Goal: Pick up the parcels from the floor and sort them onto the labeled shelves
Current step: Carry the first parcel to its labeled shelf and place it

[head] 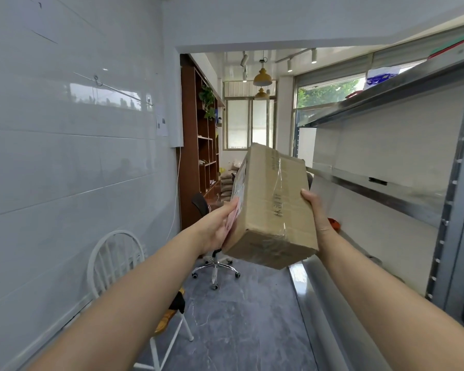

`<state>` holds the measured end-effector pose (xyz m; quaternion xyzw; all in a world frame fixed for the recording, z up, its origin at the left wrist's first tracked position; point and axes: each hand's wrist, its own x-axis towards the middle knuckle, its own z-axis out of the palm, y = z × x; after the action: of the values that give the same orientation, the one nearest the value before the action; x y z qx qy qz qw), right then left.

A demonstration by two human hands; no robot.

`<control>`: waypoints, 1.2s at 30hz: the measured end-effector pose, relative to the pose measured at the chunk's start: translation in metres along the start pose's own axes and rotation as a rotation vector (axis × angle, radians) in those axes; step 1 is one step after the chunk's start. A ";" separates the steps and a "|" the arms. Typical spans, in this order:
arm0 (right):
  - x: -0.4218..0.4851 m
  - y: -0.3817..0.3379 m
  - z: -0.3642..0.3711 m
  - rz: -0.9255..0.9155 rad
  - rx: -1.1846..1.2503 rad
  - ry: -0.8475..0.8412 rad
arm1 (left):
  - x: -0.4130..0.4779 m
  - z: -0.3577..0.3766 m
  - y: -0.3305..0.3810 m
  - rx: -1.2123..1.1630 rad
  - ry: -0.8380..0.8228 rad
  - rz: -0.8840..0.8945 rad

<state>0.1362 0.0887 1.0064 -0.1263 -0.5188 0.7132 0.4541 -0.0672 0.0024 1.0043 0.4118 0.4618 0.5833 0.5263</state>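
Observation:
A brown cardboard parcel (271, 207), sealed with clear tape and printed with dark characters, is held up in the air at chest height, tilted away from me. My left hand (220, 226) presses its left side, where a label shows. My right hand (315, 207) presses its right side. The grey metal shelving unit (386, 188) stands just to the right of the parcel, its middle shelf level with my right hand. The lowest shelf (330, 303) runs under my right forearm.
A white tiled wall (73, 170) closes the left side. A white metal chair (118, 263) stands at the lower left, an office swivel chair (212, 258) beyond it. A brown bookcase (201, 153) and windows lie further back. The grey floor (239, 317) runs between wall and shelves.

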 end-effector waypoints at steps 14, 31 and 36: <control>-0.005 0.005 -0.014 0.065 -0.252 0.227 | 0.017 0.047 -0.010 -0.033 0.229 0.259; 0.012 0.032 0.003 0.018 -0.194 0.593 | 0.070 0.015 -0.025 -0.225 -0.213 -0.019; 0.000 0.034 0.016 -0.052 -0.193 0.656 | 0.086 0.014 -0.022 -0.204 -0.374 -0.062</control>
<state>0.1082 0.0775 0.9845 -0.3781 -0.4132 0.5705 0.6007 -0.0578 0.0898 0.9856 0.4429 0.3070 0.5242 0.6594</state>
